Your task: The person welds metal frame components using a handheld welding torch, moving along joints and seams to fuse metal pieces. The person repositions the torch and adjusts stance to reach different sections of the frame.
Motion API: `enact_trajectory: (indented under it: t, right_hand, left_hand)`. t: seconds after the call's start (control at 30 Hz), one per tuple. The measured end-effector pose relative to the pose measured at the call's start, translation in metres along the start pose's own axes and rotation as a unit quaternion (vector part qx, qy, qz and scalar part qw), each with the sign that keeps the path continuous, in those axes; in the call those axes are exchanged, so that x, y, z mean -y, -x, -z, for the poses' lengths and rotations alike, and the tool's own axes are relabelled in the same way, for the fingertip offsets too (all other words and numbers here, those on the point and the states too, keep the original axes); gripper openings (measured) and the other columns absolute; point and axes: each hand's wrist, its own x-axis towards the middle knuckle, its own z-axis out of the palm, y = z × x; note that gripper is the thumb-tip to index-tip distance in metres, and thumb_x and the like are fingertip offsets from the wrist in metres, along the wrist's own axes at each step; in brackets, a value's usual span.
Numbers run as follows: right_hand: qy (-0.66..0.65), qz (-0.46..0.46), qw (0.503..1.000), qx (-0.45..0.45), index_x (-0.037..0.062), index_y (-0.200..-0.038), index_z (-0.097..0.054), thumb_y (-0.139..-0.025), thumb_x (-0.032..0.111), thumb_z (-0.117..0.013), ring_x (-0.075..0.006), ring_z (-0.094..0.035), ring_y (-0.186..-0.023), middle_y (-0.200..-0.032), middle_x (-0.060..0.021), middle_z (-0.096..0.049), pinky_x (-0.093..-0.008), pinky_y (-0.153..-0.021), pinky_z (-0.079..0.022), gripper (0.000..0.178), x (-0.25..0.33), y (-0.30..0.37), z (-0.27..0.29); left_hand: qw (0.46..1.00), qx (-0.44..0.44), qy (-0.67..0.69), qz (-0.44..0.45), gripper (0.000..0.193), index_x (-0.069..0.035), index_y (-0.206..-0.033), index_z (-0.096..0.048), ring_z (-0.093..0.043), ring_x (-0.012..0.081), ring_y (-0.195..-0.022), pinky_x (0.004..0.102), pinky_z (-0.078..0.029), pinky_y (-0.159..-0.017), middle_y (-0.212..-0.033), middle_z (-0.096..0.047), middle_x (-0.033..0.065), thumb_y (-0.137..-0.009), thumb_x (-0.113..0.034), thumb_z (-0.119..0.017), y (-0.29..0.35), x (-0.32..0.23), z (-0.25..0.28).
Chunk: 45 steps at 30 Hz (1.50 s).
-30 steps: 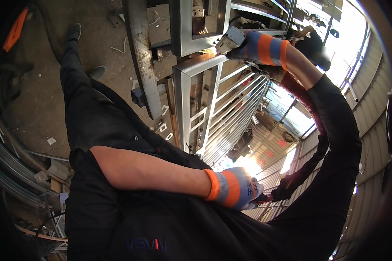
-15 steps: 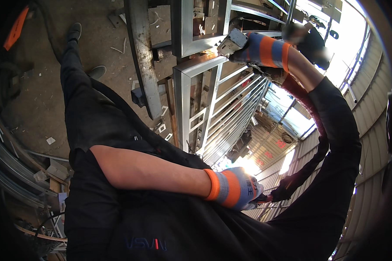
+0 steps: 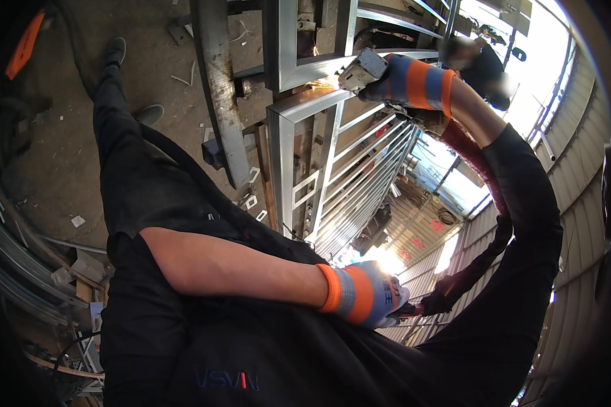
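My right hand (image 3: pixel 414 83), in a grey and orange striped glove, is closed on a box-shaped grey metal tool (image 3: pixel 365 69). The tool sits at the corner of a silver square-tube frame (image 3: pixel 288 110), where orange sparks (image 3: pixel 324 84) glow beside it. A reddish sleeved cable (image 3: pixel 478 166) hangs below that wrist and runs on as a dark sleeve. My left hand (image 3: pixel 366 293), gloved alike, is held across my front with its fingers curled. A small red and black part (image 3: pixel 409 311) juts out past them; what the fingers wrap round is hidden.
A second tube frame (image 3: pixel 282 41) lies beyond the first, with a worn steel beam (image 3: pixel 217 88) to its left. Scraps litter the concrete floor (image 3: pixel 54 169). Another person (image 3: pixel 485 71) is at the far right, near a corrugated wall (image 3: pixel 570 176). Metal lengths (image 3: pixel 20 271) lie at lower left.
The sparks beside the tool now show as a wider yellow-orange spray. The tool has shifted very slightly; both hands otherwise keep their places and their hold.
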Motion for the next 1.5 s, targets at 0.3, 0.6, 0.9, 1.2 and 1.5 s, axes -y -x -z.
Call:
enact_trajectory:
  t: [0.3, 0.6, 0.9, 1.2, 1.5]
  right_hand:
    - [-0.002, 0.017, 1.0, -0.002, 0.0074, -0.129, -0.07, -0.086, 0.025, -0.087, -0.0174, -0.072, -0.092, -0.108, -0.0077, -0.078, -0.0324, -0.087, -0.059, 0.049, 0.001, 0.009, -0.001]
    - [-0.044, 0.009, 0.999, -0.022, 0.0042, -0.125, -0.072, -0.087, 0.031, -0.085, -0.0161, -0.07, -0.083, -0.097, -0.0081, -0.077, -0.0327, -0.078, -0.058, 0.048, -0.02, 0.056, 0.004]
    - [-0.536, 0.042, 0.788, -0.3, -0.0018, -0.129, -0.065, -0.096, 0.021, -0.075, -0.0167, -0.068, -0.091, -0.103, -0.011, -0.073, -0.034, -0.082, -0.055, 0.041, -0.13, 0.187, -0.106]
    - [-0.789, -0.109, 0.369, -0.479, -0.0173, -0.134, -0.048, -0.091, 0.046, -0.077, -0.0134, -0.057, -0.06, -0.074, -0.0109, -0.064, -0.0271, -0.052, -0.042, 0.082, -0.037, 0.213, -0.291]
    - [-0.847, -0.299, 0.053, -0.436, -0.0187, -0.145, -0.038, -0.1, 0.043, -0.066, -0.0195, -0.062, -0.065, -0.088, -0.0207, -0.068, -0.0285, -0.057, -0.05, 0.082, 0.184, 0.128, -0.342]
  left_hand:
    - [1.0, -0.013, -0.012, -0.007, 0.047, -0.003, -0.105, -0.062, -0.072, 0.0372, -0.081, 0.0448, -0.058, -0.072, -0.087, -0.072, 0.0177, -0.093, -0.047, -0.067, 0.001, 0.0, -0.001]
    - [0.995, 0.088, 0.018, 0.039, 0.041, -0.001, -0.112, -0.06, -0.07, 0.0402, -0.08, 0.0472, -0.054, -0.073, -0.083, -0.07, 0.0173, -0.094, -0.037, -0.066, -0.009, 0.01, 0.003]
    - [0.844, 0.49, -0.025, 0.215, 0.045, -0.004, -0.12, -0.062, -0.071, 0.0393, -0.102, 0.0498, -0.054, -0.085, -0.106, -0.073, 0.0182, -0.094, -0.041, -0.065, 0.032, 0.088, -0.052]
    - [0.768, 0.569, -0.029, 0.292, 0.06, -0.003, -0.141, -0.056, -0.066, 0.0396, -0.113, 0.0484, -0.052, -0.097, -0.124, -0.068, 0.0208, -0.095, -0.041, -0.065, 0.101, 0.109, 0.105]
    - [0.866, 0.415, -0.128, 0.249, 0.043, -0.001, -0.12, -0.068, -0.069, 0.0334, -0.09, 0.0433, -0.053, -0.084, -0.102, -0.072, 0.0147, -0.08, -0.016, -0.078, 0.079, 0.123, 0.237]
